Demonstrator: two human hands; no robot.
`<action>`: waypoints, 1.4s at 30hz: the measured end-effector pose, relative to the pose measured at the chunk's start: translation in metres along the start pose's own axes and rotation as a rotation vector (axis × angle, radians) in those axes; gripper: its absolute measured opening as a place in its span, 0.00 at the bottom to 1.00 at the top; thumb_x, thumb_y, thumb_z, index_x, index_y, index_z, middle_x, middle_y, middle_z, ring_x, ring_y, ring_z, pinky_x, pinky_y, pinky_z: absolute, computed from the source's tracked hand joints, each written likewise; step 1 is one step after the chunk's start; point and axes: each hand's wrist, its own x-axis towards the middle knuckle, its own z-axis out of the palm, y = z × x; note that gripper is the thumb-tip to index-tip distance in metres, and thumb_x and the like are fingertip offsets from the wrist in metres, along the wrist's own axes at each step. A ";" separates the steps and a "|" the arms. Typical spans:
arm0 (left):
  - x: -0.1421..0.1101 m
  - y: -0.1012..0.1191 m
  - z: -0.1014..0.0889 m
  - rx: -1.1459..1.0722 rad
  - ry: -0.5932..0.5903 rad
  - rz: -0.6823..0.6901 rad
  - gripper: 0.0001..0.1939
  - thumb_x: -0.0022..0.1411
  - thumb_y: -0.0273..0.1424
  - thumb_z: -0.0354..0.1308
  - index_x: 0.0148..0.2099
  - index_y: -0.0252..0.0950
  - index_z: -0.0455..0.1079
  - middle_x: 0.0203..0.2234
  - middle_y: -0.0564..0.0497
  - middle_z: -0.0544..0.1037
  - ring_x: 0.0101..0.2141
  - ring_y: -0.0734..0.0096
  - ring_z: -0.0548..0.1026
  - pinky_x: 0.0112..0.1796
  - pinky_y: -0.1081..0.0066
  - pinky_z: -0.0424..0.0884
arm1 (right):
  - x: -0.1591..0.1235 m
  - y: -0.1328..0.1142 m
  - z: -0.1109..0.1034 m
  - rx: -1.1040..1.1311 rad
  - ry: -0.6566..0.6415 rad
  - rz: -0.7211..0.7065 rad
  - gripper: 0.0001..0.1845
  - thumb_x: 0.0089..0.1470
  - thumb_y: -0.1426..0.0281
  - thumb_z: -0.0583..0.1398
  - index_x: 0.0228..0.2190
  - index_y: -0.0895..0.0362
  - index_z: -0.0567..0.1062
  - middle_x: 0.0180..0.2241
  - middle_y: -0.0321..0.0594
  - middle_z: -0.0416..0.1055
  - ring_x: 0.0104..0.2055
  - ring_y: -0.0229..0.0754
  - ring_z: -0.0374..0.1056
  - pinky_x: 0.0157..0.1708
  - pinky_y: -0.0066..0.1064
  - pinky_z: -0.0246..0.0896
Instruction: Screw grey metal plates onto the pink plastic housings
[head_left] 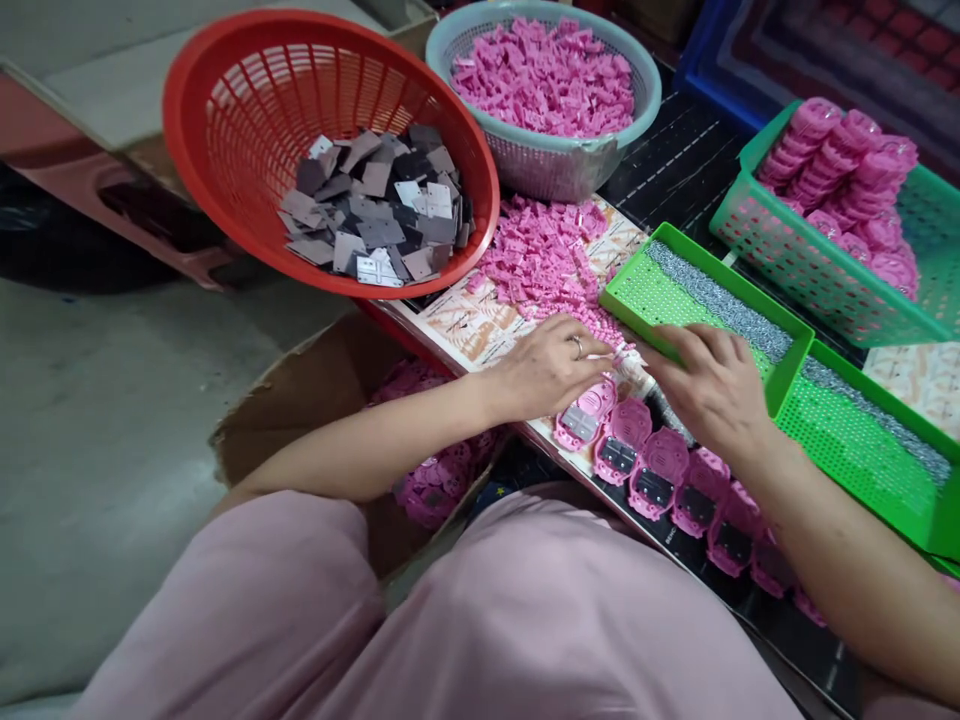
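Observation:
My left hand (551, 368), a ring on one finger, reaches over the near table edge with its fingers bent together beside the first pink plastic casing (587, 412). Opposite it, my right hand (709, 385) has its fingers curled towards the left fingertips. A small pale piece (634, 362) shows between the hands; whatever either pinches is too small to make out. Under the right hand lies a dark grey, grainy-looking strip (667, 412), partly covered. Several more pink casings with dark plates inside, such as this casing (660, 472), stand in a row along the edge.
Loose small pink parts (544, 255) are heaped behind my hands. A red basket (184, 120) holds grey plates; a pale blue basket (645, 110) holds pink parts. Green trays (694, 345) contain tiny metal pieces. A green basket (832, 285) holds stacked pink casings. A cardboard box (262, 415) sits below.

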 end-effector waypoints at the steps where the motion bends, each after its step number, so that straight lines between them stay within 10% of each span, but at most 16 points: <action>1: -0.001 0.006 -0.001 -0.002 -0.002 0.012 0.11 0.67 0.29 0.53 0.46 0.36 0.75 0.44 0.48 0.80 0.43 0.64 0.73 0.47 0.59 0.70 | 0.009 -0.003 0.006 -0.024 -0.033 0.004 0.12 0.60 0.69 0.57 0.46 0.51 0.75 0.55 0.40 0.68 0.54 0.48 0.59 0.47 0.38 0.54; 9: -0.038 0.053 0.008 -0.068 0.083 0.052 0.18 0.68 0.39 0.52 0.51 0.33 0.73 0.51 0.44 0.76 0.52 0.60 0.72 0.53 0.58 0.67 | 0.018 0.001 0.030 0.115 -0.095 0.069 0.09 0.61 0.68 0.56 0.39 0.52 0.76 0.62 0.41 0.59 0.62 0.54 0.54 0.56 0.50 0.51; 14: -0.032 0.069 0.024 -0.067 0.050 0.110 0.21 0.69 0.43 0.50 0.55 0.37 0.71 0.54 0.46 0.74 0.55 0.60 0.71 0.55 0.60 0.65 | 0.013 -0.010 0.004 0.523 0.096 0.160 0.05 0.58 0.72 0.59 0.38 0.57 0.74 0.43 0.43 0.76 0.38 0.38 0.72 0.36 0.29 0.66; 17: -0.028 0.072 0.030 -0.069 0.035 0.071 0.19 0.69 0.42 0.50 0.51 0.36 0.74 0.49 0.46 0.78 0.52 0.59 0.73 0.53 0.61 0.67 | 0.010 -0.016 -0.004 0.796 -0.033 0.382 0.04 0.56 0.69 0.62 0.36 0.55 0.75 0.32 0.35 0.78 0.25 0.32 0.68 0.24 0.25 0.62; 23: -0.036 0.074 0.028 -0.080 0.012 0.065 0.20 0.69 0.41 0.51 0.54 0.35 0.72 0.49 0.44 0.77 0.53 0.59 0.72 0.54 0.60 0.66 | 0.019 -0.015 0.007 1.201 -0.361 0.581 0.13 0.51 0.58 0.64 0.35 0.54 0.80 0.32 0.37 0.78 0.29 0.37 0.71 0.30 0.29 0.65; 42: -0.038 0.069 0.030 -0.117 0.059 0.084 0.19 0.69 0.42 0.50 0.52 0.36 0.74 0.47 0.45 0.78 0.49 0.63 0.74 0.52 0.63 0.68 | 0.067 -0.026 0.024 0.865 -0.485 0.338 0.08 0.51 0.64 0.64 0.28 0.56 0.78 0.23 0.35 0.72 0.23 0.33 0.62 0.27 0.28 0.56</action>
